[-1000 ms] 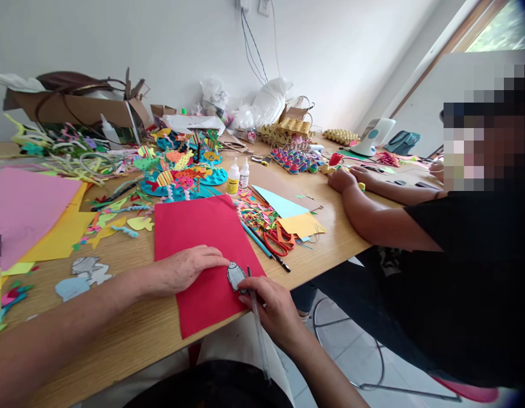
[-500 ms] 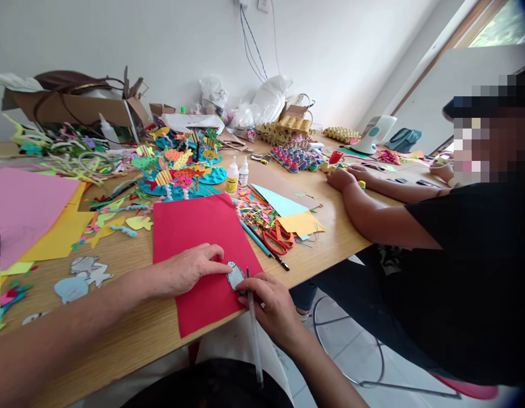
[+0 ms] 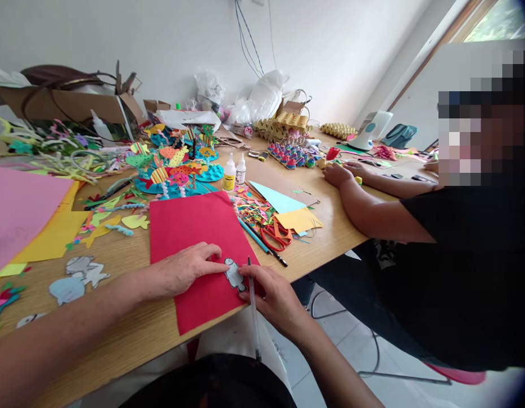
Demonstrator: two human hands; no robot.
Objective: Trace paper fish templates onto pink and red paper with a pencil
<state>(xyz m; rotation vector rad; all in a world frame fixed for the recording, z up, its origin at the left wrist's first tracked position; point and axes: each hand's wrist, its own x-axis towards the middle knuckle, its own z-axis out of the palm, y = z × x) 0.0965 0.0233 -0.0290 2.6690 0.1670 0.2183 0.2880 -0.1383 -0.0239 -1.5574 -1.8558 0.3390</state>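
A sheet of red paper [image 3: 190, 218] lies at the table's front edge, with a small grey-white fish cutout [image 3: 234, 274] with dark outlines on its lower right. My left hand [image 3: 192, 269] rests across the sheet, its outstretched fingertip on the fish's left side; nothing is gripped in it. A clear-barrelled pen [image 3: 254, 317] is tucked between the fingers of my right hand [image 3: 273, 292], point upward. That hand's thumb and index finger touch the fish's right and lower edge. Scissors with red handles [image 3: 276, 235] and pencils [image 3: 262, 241] lie beyond the sheet's right side.
Paper fish cutouts [image 3: 86, 269] and pink paper [image 3: 28, 209] lie left. Behind stand glue bottles [image 3: 229, 174], a colourful fish model [image 3: 171, 170] and egg trays [image 3: 283, 124]. Paper scraps [image 3: 257, 209] are heaped near the scissors. A person in black [image 3: 449, 272] sits right, forearms on the table.
My right thumb and fingers have shifted on the cutout, so its lower end and tail show more. My left hand stays on it. The view has moved slightly.
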